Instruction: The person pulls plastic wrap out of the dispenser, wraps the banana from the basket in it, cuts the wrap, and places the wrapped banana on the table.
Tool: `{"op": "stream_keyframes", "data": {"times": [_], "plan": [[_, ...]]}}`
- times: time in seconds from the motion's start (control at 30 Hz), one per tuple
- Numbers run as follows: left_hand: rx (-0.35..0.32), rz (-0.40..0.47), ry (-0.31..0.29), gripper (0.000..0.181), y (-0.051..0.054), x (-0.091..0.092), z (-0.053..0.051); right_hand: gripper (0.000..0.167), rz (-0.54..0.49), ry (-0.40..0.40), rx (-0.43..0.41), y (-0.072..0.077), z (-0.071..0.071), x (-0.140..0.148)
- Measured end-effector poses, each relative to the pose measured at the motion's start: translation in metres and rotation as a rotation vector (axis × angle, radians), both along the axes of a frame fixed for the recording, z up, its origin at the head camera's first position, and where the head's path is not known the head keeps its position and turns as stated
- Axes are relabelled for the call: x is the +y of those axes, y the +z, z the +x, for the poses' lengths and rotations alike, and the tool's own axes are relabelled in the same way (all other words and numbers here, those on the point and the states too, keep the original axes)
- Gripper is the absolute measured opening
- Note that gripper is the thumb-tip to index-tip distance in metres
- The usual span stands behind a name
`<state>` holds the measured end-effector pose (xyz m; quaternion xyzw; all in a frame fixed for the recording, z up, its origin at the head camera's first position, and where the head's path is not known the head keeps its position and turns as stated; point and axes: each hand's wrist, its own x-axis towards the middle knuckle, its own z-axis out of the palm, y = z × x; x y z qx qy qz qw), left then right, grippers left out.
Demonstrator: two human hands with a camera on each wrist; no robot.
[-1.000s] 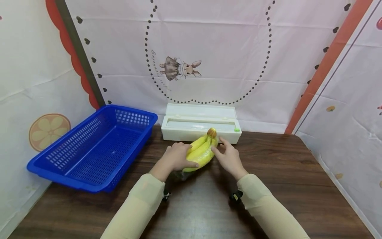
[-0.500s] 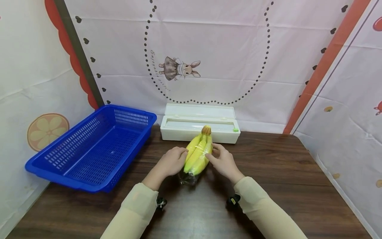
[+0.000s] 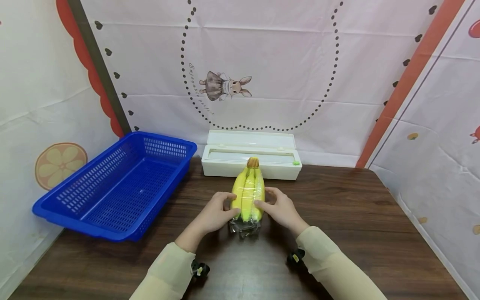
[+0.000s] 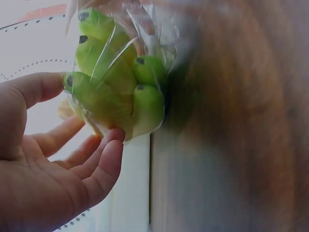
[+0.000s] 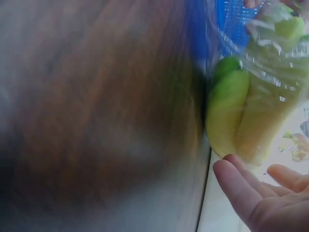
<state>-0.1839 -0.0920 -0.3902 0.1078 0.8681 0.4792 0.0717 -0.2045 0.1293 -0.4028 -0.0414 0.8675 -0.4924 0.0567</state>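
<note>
A bunch of yellow bananas in clear plastic wrap lies on the table, its brown stem end pointing away from me. Loose wrap bunches up at the near tips, which look green with dark ends in the left wrist view. My left hand holds the bunch's left side, the thumb near a tip and the fingers along the side. On the right side, my right hand holds it too, with the thumb on top and the fingers low against the wrap. The fingers' undersides are partly hidden in the head view.
Behind the bananas stands a white plastic-wrap dispenser with its lid raised and a green slider at the right. A blue perforated basket sits to the left. The dark wooden table meets patterned cloth walls at the back and sides.
The bunch has turned from slanting right to pointing nearly straight away from me. Both hands have shifted toward me along its sides, and the loose wrap at its near end has come into view.
</note>
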Motion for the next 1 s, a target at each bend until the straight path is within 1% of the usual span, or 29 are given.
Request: {"op": "stream_keyframes", "data": {"times": [0.07, 0.13, 0.27, 0.33, 0.4, 0.5, 0.6, 0.67, 0.77, 0.87, 1.0], "plan": [[-0.035, 0.032, 0.016, 0.056, -0.002, 0.002, 0.003, 0.073, -0.004, 0.004, -0.016, -0.001, 0.002, -0.001], [-0.069, 0.045, 0.044, 0.062, -0.004, 0.003, 0.005, 0.074, -0.010, -0.001, -0.041, -0.001, 0.005, -0.002], [-0.157, 0.074, 0.100, 0.073, -0.008, 0.005, 0.010, 0.080, -0.068, -0.012, -0.119, 0.000, 0.010, -0.004], [-0.214, 0.113, 0.110, 0.078, -0.009, 0.006, 0.012, 0.082, -0.105, -0.015, -0.162, 0.000, 0.014, -0.005], [-0.273, 0.172, 0.108, 0.082, -0.010, 0.007, 0.014, 0.083, -0.132, -0.015, -0.190, 0.001, 0.017, -0.006], [-0.352, 0.240, 0.096, 0.087, -0.011, 0.008, 0.017, 0.083, -0.196, -0.012, -0.241, 0.002, 0.023, -0.008], [-0.416, 0.285, 0.077, 0.091, -0.013, 0.010, 0.020, 0.084, -0.269, 0.007, -0.295, 0.003, 0.030, -0.009], [-0.449, 0.314, 0.054, 0.091, -0.013, 0.011, 0.023, 0.084, -0.328, 0.022, -0.338, 0.003, 0.035, -0.009], [-0.482, 0.361, 0.013, 0.088, -0.015, 0.012, 0.025, 0.080, -0.415, 0.052, -0.388, 0.002, 0.039, -0.009], [-0.493, 0.400, -0.022, 0.078, -0.016, 0.012, 0.025, 0.076, -0.494, 0.074, -0.420, 0.001, 0.042, -0.009], [-0.503, 0.422, -0.037, 0.065, -0.019, 0.013, 0.024, 0.069, -0.583, 0.088, -0.456, 0.000, 0.043, -0.011]]}}
